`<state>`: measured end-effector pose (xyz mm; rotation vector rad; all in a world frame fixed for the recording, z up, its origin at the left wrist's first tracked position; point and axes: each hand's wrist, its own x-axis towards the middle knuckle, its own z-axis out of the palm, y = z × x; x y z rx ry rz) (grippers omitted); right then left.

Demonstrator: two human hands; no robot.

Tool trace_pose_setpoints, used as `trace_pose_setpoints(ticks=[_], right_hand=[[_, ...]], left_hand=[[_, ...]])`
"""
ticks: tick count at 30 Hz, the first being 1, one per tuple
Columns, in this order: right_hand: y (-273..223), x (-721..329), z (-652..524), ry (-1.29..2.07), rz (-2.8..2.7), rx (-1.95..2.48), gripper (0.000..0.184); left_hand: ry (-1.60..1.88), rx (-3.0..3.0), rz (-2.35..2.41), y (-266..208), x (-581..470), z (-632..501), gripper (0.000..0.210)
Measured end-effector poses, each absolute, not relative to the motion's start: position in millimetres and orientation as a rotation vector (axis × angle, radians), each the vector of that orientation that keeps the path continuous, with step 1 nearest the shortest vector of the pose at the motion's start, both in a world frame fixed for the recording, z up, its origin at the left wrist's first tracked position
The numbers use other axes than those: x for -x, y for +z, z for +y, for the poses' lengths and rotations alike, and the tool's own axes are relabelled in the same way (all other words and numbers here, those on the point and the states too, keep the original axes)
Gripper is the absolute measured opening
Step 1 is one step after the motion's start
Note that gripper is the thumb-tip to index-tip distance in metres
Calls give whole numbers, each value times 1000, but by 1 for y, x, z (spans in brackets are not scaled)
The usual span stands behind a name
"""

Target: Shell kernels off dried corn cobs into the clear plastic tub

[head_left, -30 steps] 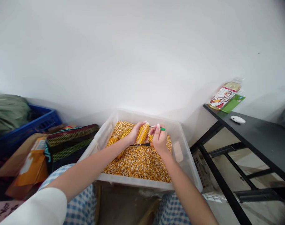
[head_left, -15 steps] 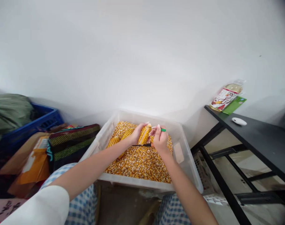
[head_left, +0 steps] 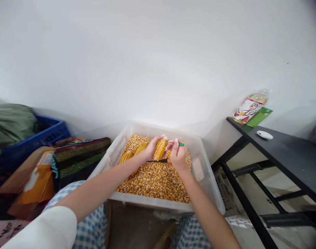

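Observation:
In the head view, my left hand [head_left: 153, 147] is closed around a yellow corn cob [head_left: 160, 149], tilted above a plastic bin [head_left: 147, 197] of loose corn kernels [head_left: 155, 181]. My right hand [head_left: 177, 152] grips a green-handled tool [head_left: 181, 144] with a thin metal shaft; its tip meets the upper right side of the cob. Bare pale strips show between the kernel rows. Below the cob, a black rod-like thing [head_left: 161, 160] with an orange part lies on the kernels, partly hidden. More whole cobs [head_left: 125, 156] rest at the bin's left, behind my left forearm.
On the right stands a black table [head_left: 295, 148] with a bottle [head_left: 251, 107], a green packet [head_left: 260, 117] and a white oval object [head_left: 264, 135]. To the left are a blue crate [head_left: 54, 129], cardboard [head_left: 25, 169] and a dark mesh bag [head_left: 82, 159]. A white wall [head_left: 158, 62] rises behind the bin.

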<state>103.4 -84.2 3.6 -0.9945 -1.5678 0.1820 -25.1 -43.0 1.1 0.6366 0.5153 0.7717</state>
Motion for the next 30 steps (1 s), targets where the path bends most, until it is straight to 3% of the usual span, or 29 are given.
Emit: trace_pose_setpoints(ticks=[6,17,24,30], right_hand=[[4,-103,-86,129,-1578,1021,25],[20,-90,-84,756,-1031,955,41],[14,-97,-73,900,-941,1045,48],[8,-101,-63,1047,-889,999,52]], left_hand=[[759,-683,506,2,25,-44,44],[711,-901,677,0,29,-44,51],[764,-1240,574,-10,31,-38,38],[760,-1192,606,-14,31,-34,37]])
